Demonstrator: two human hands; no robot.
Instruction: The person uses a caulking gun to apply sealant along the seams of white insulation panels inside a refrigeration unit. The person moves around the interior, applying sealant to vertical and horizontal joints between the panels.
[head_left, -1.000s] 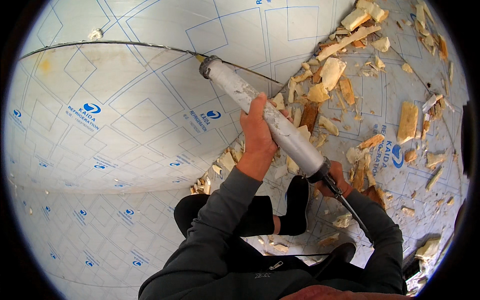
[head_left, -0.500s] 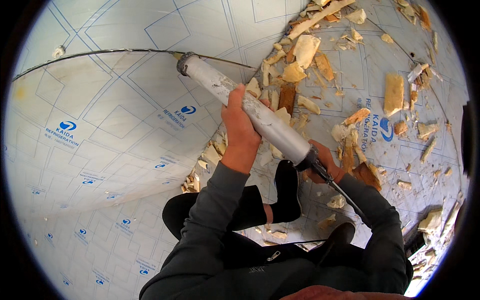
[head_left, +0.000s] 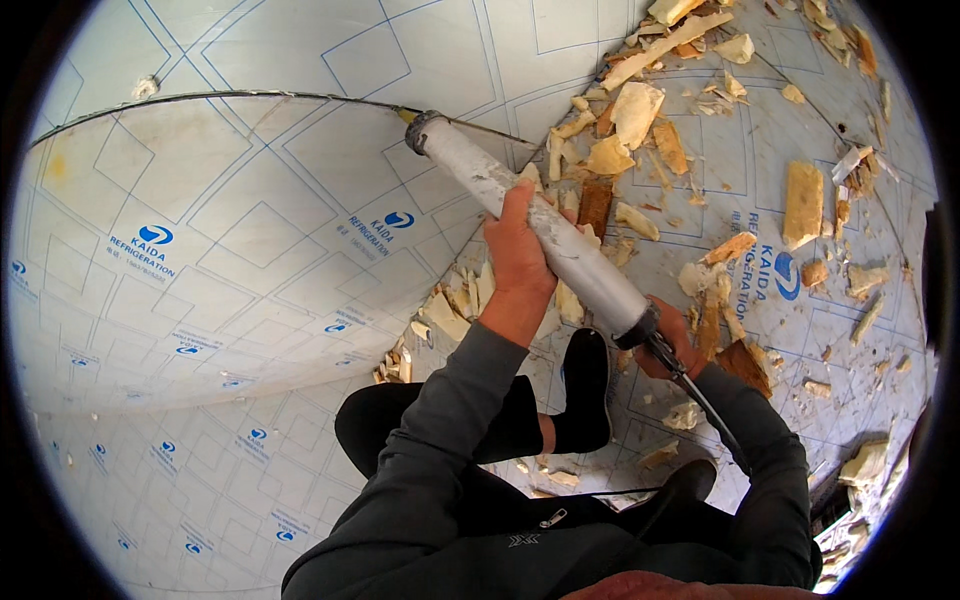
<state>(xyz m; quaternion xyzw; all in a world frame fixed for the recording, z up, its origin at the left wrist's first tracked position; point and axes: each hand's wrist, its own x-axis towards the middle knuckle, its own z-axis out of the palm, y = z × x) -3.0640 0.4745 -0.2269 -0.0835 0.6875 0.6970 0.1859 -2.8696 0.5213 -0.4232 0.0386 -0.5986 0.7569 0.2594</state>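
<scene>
A long silver caulking gun point(head_left: 575, 250) slants across the middle, its yellowish nozzle point(head_left: 407, 114) at the dark seam point(head_left: 300, 96) between two wall panels. My left hand point(head_left: 522, 245) is wrapped round the barrel, with the thumb lying along its top. At the rear end, my right hand point(head_left: 672, 340) is closed round the handle, whose grip is mostly hidden by the fingers and the dark end cap. From the back of the gun a thin metal rod point(head_left: 712, 408) runs over my right forearm.
The white wall panel point(head_left: 230, 320) with blue line patterns rises on the left. Yellow and brown foam scraps point(head_left: 635, 115) litter the floor along its base and to the right, including a larger block point(head_left: 803, 205). My shoes point(head_left: 583, 390) stand close by.
The caulking gun and both hands have shifted right in the picture, as the whole view moved slightly. The nozzle has slid along the seam toward the floor corner. Both grips stay the same.
</scene>
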